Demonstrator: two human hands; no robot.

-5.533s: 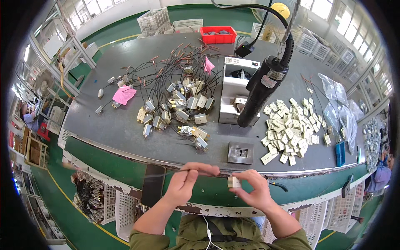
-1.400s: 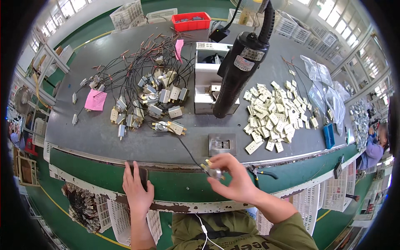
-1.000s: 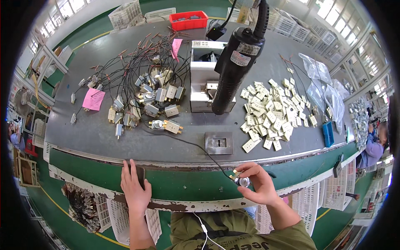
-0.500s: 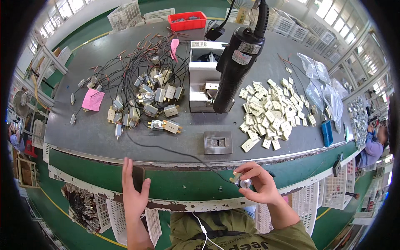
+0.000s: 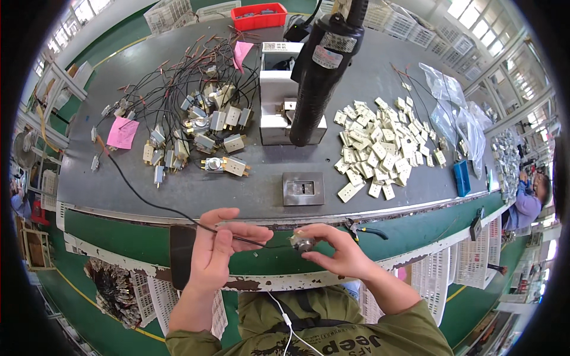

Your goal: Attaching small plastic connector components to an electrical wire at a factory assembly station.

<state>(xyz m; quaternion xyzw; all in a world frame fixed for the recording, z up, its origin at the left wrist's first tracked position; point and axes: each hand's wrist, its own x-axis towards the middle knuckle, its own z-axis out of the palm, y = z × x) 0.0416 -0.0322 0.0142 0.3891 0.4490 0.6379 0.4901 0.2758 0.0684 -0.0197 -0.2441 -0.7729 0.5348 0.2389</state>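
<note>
My right hand (image 5: 335,249) pinches a small round metal part with a brass-coloured terminal (image 5: 303,243) between thumb and fingers, above the green front strip of the bench. A black cable (image 5: 160,207) runs from that part leftward and trails over the bench top. My left hand (image 5: 217,252) is open, palm up with fingers stretched toward the part, and the cable crosses over its fingers beside the thumb. Just beyond my hands sits a steel block with a slotted recess (image 5: 291,193). Above it hangs a black power screwdriver (image 5: 317,89), in front of a white machine box (image 5: 270,127).
Wired metal-and-cream assemblies (image 5: 222,118) crowd the left, near a pink slip (image 5: 123,133). Cream two-hole blocks (image 5: 380,148) are heaped right. A dark phone-like slab (image 5: 181,258), pliers (image 5: 371,231), a blue tray (image 5: 461,178) and a red bin (image 5: 259,19) surround the work area.
My left hand has moved right and in under the cable, away from the dark slab. The right hand has shifted left with the metal part, exposing the pliers. The cable now trails farther left.
</note>
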